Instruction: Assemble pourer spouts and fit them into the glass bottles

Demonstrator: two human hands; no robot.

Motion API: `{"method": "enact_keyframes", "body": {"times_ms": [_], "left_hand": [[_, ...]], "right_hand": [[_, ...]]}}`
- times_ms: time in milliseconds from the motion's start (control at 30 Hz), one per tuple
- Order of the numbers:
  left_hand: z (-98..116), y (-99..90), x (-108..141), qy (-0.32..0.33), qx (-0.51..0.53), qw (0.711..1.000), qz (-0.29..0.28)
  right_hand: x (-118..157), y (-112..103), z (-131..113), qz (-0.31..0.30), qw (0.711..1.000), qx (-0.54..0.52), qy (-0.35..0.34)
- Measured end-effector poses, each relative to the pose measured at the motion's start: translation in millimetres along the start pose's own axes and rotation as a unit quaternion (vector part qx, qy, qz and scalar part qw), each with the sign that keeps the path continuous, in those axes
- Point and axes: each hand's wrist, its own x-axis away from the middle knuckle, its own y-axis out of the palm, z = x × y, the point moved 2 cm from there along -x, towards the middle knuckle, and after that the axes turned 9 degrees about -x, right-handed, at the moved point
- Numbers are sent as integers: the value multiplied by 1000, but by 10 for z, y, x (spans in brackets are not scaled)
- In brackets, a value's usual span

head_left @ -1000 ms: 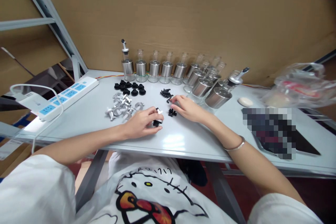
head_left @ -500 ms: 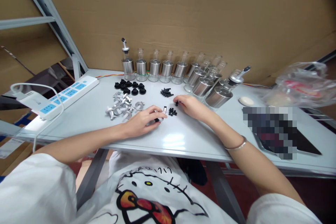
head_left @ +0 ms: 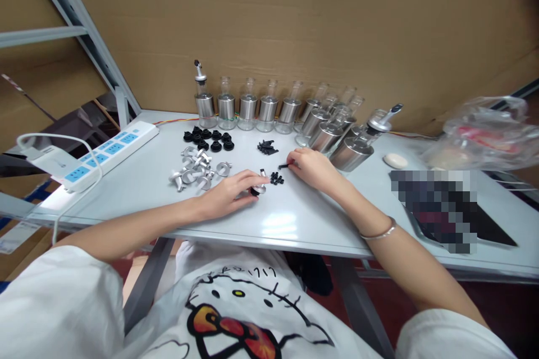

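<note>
My left hand (head_left: 240, 190) is closed around a bottle pourer (head_left: 261, 184) with a silver top and a black base, held just over the table. Between the fingertips of my right hand (head_left: 309, 167) is a small black plastic piece (head_left: 283, 166), its thin end pointing left. Tiny black caps (head_left: 277, 178) lie in a cluster between my hands. Behind them is a small heap of narrow black pieces (head_left: 266, 147). Silver pourer tops (head_left: 194, 168) are piled left of my left hand, and black ribbed stoppers (head_left: 208, 137) sit behind that pile.
Glass bottles with steel sleeves (head_left: 268, 107) line the back of the table (head_left: 236, 224); two carry pourers. A white power strip (head_left: 112, 151) with a cable lies at left. At right are a white oval object (head_left: 396, 161), a plastic bag (head_left: 484, 134) and a dark flat item (head_left: 488, 219).
My right hand has shifted slightly right, and the black piece in its fingers now lies more level. The pourer in my left hand has tilted a little.
</note>
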Motion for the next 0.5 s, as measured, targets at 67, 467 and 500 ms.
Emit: {"method": "enact_keyframes", "body": {"times_ms": [67, 467, 500], "left_hand": [[3, -7, -2, -18, 7, 1000, -8], [1, -17, -12, -61, -46, 997, -29], [4, -15, -12, -67, -50, 996, -30]], "right_hand": [[1, 1, 5, 3, 1000, -17, 12], [29, -63, -115, 39, 994, -85, 54], [29, -56, -114, 36, 995, -81, 56]]}}
